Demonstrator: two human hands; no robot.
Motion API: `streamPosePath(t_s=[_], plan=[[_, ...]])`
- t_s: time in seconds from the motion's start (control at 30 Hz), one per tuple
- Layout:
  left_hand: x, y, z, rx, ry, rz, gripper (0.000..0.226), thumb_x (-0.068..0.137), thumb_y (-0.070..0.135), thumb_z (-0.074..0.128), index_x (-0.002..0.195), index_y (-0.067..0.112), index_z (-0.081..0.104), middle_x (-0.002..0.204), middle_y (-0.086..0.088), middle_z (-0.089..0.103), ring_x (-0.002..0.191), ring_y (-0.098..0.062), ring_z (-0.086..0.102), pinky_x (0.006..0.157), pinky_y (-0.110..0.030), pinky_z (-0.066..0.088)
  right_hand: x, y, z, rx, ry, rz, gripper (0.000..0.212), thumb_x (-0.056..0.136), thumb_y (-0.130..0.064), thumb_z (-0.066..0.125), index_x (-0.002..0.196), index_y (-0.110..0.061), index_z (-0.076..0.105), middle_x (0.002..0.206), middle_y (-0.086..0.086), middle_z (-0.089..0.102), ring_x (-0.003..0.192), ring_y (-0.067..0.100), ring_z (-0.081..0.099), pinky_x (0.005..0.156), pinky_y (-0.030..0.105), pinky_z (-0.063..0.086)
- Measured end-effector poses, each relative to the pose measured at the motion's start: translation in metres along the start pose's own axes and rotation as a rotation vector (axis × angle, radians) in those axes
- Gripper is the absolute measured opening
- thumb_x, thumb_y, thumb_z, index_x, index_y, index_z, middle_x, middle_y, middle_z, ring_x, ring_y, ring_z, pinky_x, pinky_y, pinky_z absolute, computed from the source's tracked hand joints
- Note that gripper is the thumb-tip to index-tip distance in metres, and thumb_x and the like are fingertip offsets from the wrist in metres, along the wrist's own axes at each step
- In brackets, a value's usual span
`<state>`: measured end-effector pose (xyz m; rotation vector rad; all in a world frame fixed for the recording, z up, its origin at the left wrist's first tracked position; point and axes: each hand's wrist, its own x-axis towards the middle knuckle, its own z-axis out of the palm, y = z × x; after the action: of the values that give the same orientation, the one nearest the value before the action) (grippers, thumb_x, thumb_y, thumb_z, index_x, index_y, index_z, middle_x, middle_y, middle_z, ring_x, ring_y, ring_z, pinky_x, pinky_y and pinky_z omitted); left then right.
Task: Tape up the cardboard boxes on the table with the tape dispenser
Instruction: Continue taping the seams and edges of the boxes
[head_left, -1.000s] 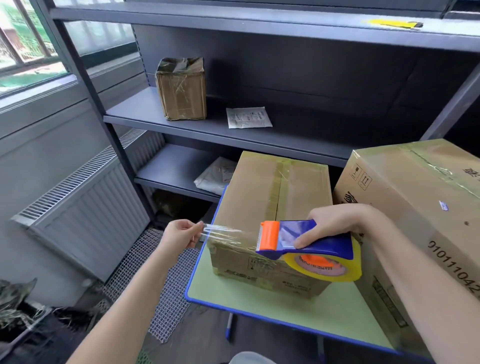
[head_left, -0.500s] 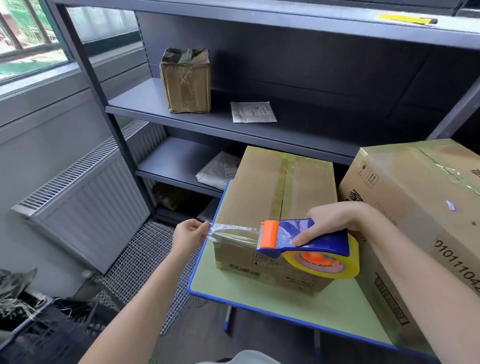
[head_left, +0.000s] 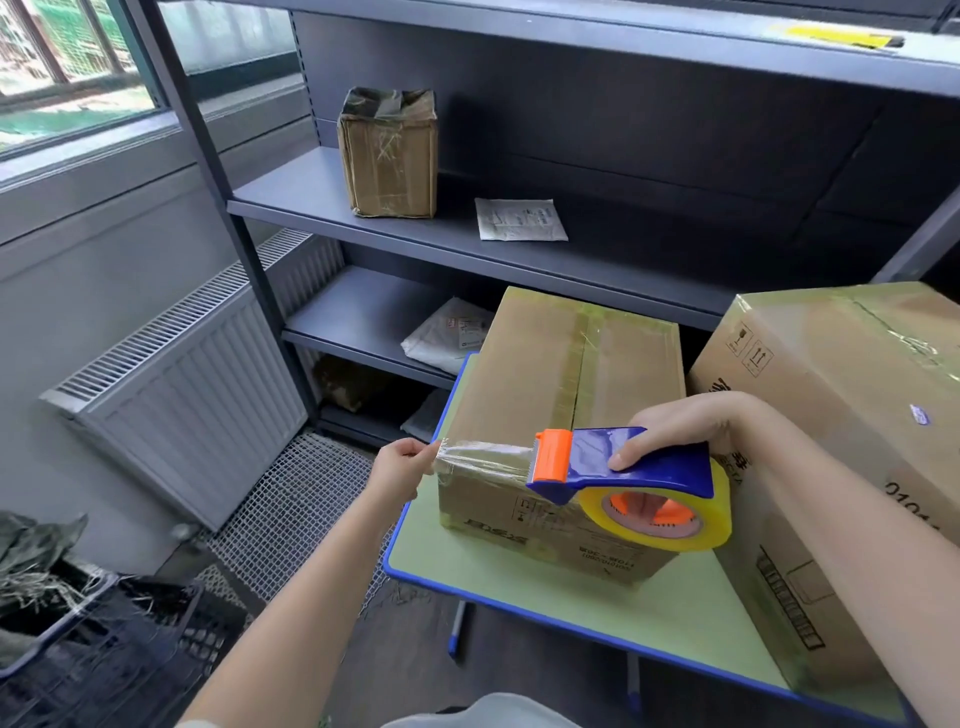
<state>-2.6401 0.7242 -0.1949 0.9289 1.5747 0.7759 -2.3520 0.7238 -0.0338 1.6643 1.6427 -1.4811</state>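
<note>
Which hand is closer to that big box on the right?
Right. The right hand, gripping the tape dispenser, is beside the big box; the left hand pinches tape beyond the smaller box.

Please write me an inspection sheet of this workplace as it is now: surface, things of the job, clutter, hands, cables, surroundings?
Surface: green table with a blue rim, bearing two boxes.
Job's things: smaller box, tape along its top seam; larger box to its right, also taped; blue and orange tape dispenser at the smaller box's near edge; clear tape strip drawn out leftward.
Clutter: taped parcel and flat packet on the shelf unit; white bag one level lower; black crate on the floor.
Hands: left hand pinches the tape strip's end; right hand grips the tape dispenser.
Cables: nothing seen.
Surroundings: grey shelf unit behind the table; radiator and window at left; mesh grate on the floor.
</note>
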Motion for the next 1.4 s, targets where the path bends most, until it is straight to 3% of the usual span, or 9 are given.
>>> streamPosePath(t_s=[0.13, 0.3, 0.43, 0.7, 0.8, 1.0, 1.07, 1.13, 1.4], plan=[[-0.003, -0.001, -0.002, 0.078, 0.004, -0.1, 0.047, 0.085, 0.046, 0.063, 0.063, 0.014, 0.038, 0.057, -0.002, 0.022, 0.05, -0.017, 0.019, 0.047, -0.026, 0.022, 0.0, 0.001, -0.001, 0.013, -0.037, 0.002, 0.054, 0.061, -0.053, 0.07, 0.098, -0.014, 0.06, 0.084, -0.002, 0.072, 0.071, 0.01, 0.068, 0.061, 0.021, 0.052], [-0.019, 0.01, 0.014, 0.156, 0.21, 0.157, 0.031, 0.093, 0.029, 0.056, 0.074, 0.007, 0.063, 0.057, 0.002, 0.05, 0.056, -0.014, 0.042, 0.047, -0.024, 0.03, 0.001, 0.001, 0.0, 0.032, -0.032, 0.001, 0.061, 0.055, -0.055, 0.073, 0.098, -0.014, 0.06, 0.086, -0.001, 0.072, 0.073, 0.012, 0.069, 0.062, 0.022, 0.054], [-0.036, 0.018, 0.029, 0.247, 0.292, 0.251, 0.045, 0.094, 0.035, 0.049, 0.056, 0.011, 0.056, 0.047, 0.002, 0.051, 0.051, -0.016, 0.04, 0.048, -0.025, 0.026, 0.002, 0.002, 0.002, 0.068, 0.019, 0.019, 0.042, 0.071, -0.044, 0.075, 0.096, -0.013, 0.061, 0.084, 0.0, 0.071, 0.071, 0.012, 0.068, 0.061, 0.021, 0.054], [-0.027, 0.024, 0.027, 0.282, 0.322, 0.233, 0.022, 0.092, 0.022, 0.058, 0.09, 0.008, 0.075, 0.074, -0.01, 0.069, 0.068, -0.017, 0.055, 0.057, -0.025, 0.039, 0.002, -0.007, 0.007, 0.112, 0.067, 0.003, 0.035, 0.077, -0.044, 0.064, 0.095, -0.014, 0.06, 0.084, 0.0, 0.07, 0.07, 0.012, 0.066, 0.059, 0.019, 0.053], [-0.017, 0.03, 0.014, 0.312, 0.324, 0.255, 0.023, 0.091, 0.02, 0.059, 0.076, 0.011, 0.073, 0.07, -0.011, 0.063, 0.073, -0.023, 0.057, 0.069, -0.032, 0.046, 0.008, -0.019, 0.012, 0.163, 0.092, -0.021, 0.031, 0.083, -0.043, 0.063, 0.091, -0.014, 0.06, 0.081, 0.001, 0.069, 0.066, 0.011, 0.064, 0.055, 0.018, 0.051], [-0.018, 0.026, 0.026, 0.52, 0.375, 0.31, 0.024, 0.095, 0.021, 0.046, 0.074, 0.009, 0.048, 0.072, -0.009, 0.056, 0.071, -0.031, 0.054, 0.06, -0.036, 0.041, 0.017, -0.035, 0.013, 0.12, 0.086, -0.003, 0.03, 0.084, -0.045, 0.064, 0.086, -0.015, 0.062, 0.075, -0.002, 0.069, 0.061, 0.009, 0.065, 0.054, 0.018, 0.051], [-0.02, 0.017, 0.034, 0.657, 0.35, 0.438, 0.027, 0.097, 0.025, 0.042, 0.096, 0.002, 0.055, 0.105, -0.019, 0.061, 0.098, -0.037, 0.057, 0.083, -0.042, 0.046, 0.018, -0.034, 0.011, 0.125, 0.08, 0.005, 0.03, 0.084, -0.045, 0.063, 0.088, -0.015, 0.061, 0.075, -0.002, 0.07, 0.063, 0.01, 0.065, 0.055, 0.018, 0.052], [-0.021, 0.002, 0.038, 0.803, 0.309, 0.663, 0.045, 0.096, 0.023, 0.03, 0.115, -0.006, 0.058, 0.128, -0.022, 0.055, 0.125, -0.039, 0.047, 0.108, -0.048, 0.03, 0.019, -0.032, 0.009, 0.155, 0.074, 0.013, 0.03, 0.083, -0.045, 0.064, 0.09, -0.015, 0.061, 0.077, -0.001, 0.07, 0.065, 0.011, 0.066, 0.056, 0.019, 0.052], [-0.033, -0.015, 0.038, 1.021, 0.16, 1.022, 0.058, 0.081, 0.032, 0.042, 0.125, -0.004, 0.057, 0.132, -0.017, 0.055, 0.126, -0.03, 0.049, 0.112, -0.032, 0.021, 0.024, -0.033, 0.007, 0.183, 0.063, 0.015, 0.031, 0.081, -0.045, 0.065, 0.088, -0.014, 0.063, 0.07, -0.002, 0.071, 0.058, 0.011, 0.066, 0.057, 0.021, 0.052]])
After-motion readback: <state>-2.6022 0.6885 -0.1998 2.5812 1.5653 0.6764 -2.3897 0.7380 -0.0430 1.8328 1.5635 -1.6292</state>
